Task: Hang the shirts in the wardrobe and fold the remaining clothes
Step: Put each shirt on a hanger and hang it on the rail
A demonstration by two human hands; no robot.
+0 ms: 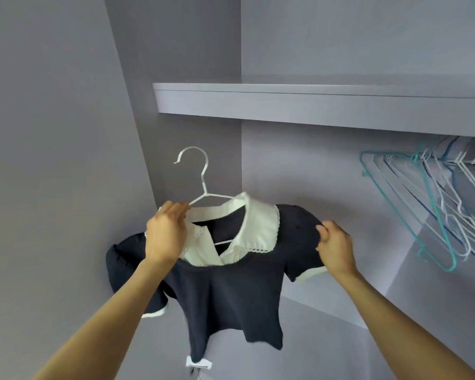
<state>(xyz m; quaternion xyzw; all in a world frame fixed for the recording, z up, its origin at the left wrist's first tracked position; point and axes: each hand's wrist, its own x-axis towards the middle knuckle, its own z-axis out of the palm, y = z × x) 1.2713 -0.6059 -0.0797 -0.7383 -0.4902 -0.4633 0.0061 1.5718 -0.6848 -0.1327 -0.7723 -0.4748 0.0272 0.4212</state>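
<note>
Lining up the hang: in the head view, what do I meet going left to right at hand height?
left hand → white collar → right hand → empty hangers on the rail

Navy white-collared shirt (225,294) hangs on a tilted white hanger (200,185).

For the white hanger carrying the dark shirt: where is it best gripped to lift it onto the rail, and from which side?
Probably at the bare neck just below the hook of the white hanger, coming from the left, where the left hand already holds its shoulder. The dark shirt and its collar cover the arms, while the hook stands upright and free above them.
</note>
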